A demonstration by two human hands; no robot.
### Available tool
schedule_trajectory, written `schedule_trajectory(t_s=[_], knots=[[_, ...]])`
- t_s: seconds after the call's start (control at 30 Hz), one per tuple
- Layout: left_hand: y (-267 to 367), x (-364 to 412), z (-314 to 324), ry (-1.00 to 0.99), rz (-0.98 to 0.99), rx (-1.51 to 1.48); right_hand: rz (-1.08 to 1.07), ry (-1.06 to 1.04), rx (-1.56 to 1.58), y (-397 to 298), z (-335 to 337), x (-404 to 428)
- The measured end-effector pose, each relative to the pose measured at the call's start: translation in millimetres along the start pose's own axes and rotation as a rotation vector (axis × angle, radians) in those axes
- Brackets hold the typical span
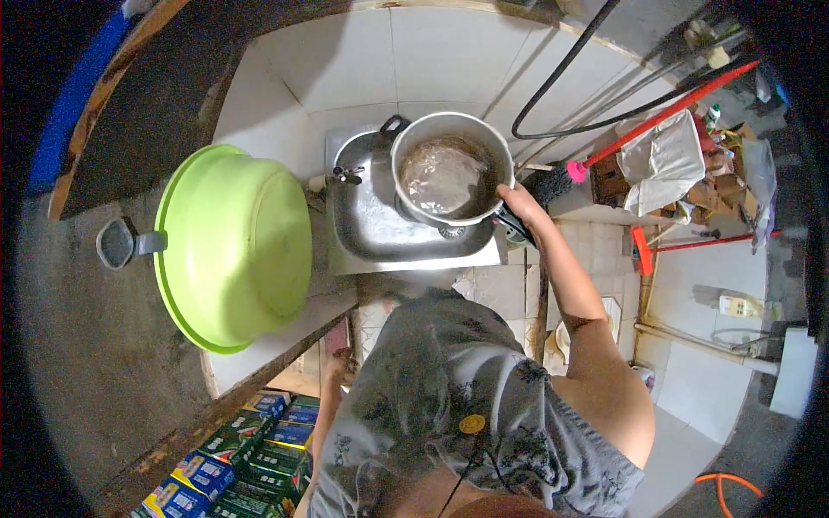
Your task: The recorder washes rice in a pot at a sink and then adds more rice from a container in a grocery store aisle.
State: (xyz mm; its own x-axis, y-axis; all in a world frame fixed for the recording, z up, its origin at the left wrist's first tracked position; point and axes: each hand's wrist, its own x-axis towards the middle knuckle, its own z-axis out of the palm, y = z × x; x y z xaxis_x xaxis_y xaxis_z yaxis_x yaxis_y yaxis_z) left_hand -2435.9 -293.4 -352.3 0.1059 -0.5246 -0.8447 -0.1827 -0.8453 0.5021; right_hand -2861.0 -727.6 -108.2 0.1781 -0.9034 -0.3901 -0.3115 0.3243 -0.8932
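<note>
A metal cooking pot with water in it is over the right part of the stainless steel sink. My right hand grips it at the right, where the long black handle joins the rim. On its far left side the pot has a short black handle. A small metal tap stands at the sink's left edge, and the drain shows below the pot. My left hand hangs low beside my body, below the counter; its fingers are dark and blurred.
A large lime-green plastic basin leans on its side left of the sink. Several stacked cartons lie below the counter. A black hose loops at upper right, near a red-handled brush and a lined bin.
</note>
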Motion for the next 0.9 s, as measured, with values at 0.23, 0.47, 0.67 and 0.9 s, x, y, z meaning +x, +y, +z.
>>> schedule_trajectory(t_s=[0.23, 0.47, 0.67, 0.9], knots=[[-71.6, 22.7, 8.7, -0.047, 0.408, 0.378, -0.026, -0.006, -0.194, 3.0, 13.4, 23.6], [-13.9, -32.0, -5.0, 0.004, 0.008, -0.397, 0.427, -0.094, 0.418, -11.2, 26.4, -6.2], [45.9, -47.4, -10.5, 0.063, -0.067, -0.308, 0.586, -0.154, 0.734, -8.1, 51.5, -2.5], [236.2, -119.2, -3.7, 0.058, 0.151, -0.239, 0.734, -0.359, 1.025, 35.4, 74.3, 4.0]])
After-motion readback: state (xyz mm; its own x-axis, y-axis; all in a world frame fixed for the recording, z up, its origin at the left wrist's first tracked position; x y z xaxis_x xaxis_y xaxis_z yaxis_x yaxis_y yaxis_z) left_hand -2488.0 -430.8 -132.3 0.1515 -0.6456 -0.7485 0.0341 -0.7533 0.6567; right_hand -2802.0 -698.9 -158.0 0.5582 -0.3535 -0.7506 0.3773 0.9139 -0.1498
